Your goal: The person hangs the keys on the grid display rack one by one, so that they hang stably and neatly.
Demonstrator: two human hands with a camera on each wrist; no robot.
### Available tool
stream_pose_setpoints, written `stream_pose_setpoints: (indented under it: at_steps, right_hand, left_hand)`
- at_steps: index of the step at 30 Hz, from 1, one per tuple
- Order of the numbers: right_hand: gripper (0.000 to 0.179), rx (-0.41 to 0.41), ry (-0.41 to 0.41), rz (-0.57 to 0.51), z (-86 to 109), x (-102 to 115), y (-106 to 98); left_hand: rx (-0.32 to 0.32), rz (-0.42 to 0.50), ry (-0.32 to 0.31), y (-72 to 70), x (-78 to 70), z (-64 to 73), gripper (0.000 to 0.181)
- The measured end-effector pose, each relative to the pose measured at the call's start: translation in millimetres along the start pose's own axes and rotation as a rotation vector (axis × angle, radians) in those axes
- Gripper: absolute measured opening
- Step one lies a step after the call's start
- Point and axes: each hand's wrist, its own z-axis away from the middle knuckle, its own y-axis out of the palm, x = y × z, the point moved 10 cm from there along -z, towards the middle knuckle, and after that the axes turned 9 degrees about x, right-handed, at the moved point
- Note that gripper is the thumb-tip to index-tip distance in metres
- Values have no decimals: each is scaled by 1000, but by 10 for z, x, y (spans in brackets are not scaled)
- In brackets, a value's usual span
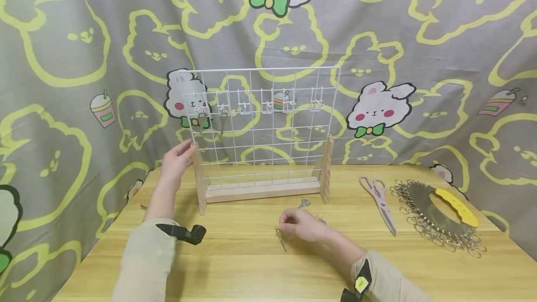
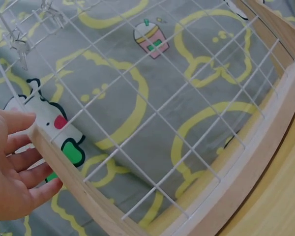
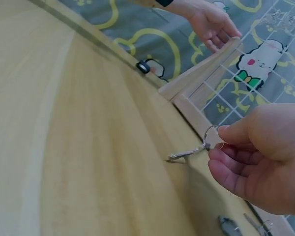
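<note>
Between thumb and fingers my right hand [image 1: 305, 225] pinches a metal key ring [image 3: 207, 132], from which a key [image 3: 183, 155] hangs just above the wooden table. A white wire grid rack [image 1: 268, 68] stands upright in a wooden base [image 1: 262, 191]. My left hand [image 1: 176, 160] touches the top of the rack's left wooden post [image 2: 71, 179] with thumb and fingertips, its fingers loosely extended. White hooks [image 1: 244, 108] line the upper grid. Small metal keys [image 2: 20, 48] hang at the leftmost hooks.
Beyond my right hand lies another key [image 1: 304, 203], and more metal [image 1: 321, 219] is partly hidden behind it. Pink scissors [image 1: 379, 202] rest to the right, beside a dark curved plate [image 1: 419, 202] edged with several rings and fitted with a yellow handle [image 1: 457, 206]. A patterned curtain [image 1: 377, 22] hangs behind.
</note>
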Motion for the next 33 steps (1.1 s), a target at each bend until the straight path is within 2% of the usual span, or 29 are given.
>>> stream_pose_setpoints:
  at_steps: [12, 21, 28, 33]
  right_hand:
    - [7, -57, -19, -49, -69, 148, -255]
    - [11, -102, -27, -198, -187, 307, -415]
    - [11, -170, -33, -282, -259, 452, -545]
    - [11, -231, -71, -320, -310, 598, -673]
  left_hand:
    - [-23, -11, -49, 14, -3, -1, 51]
    - [-33, -1, -65, 21, 56, 4, 51]
    - [-38, -2, -61, 26, 35, 19, 51]
    - [-35, -8, -52, 25, -12, 39, 51]
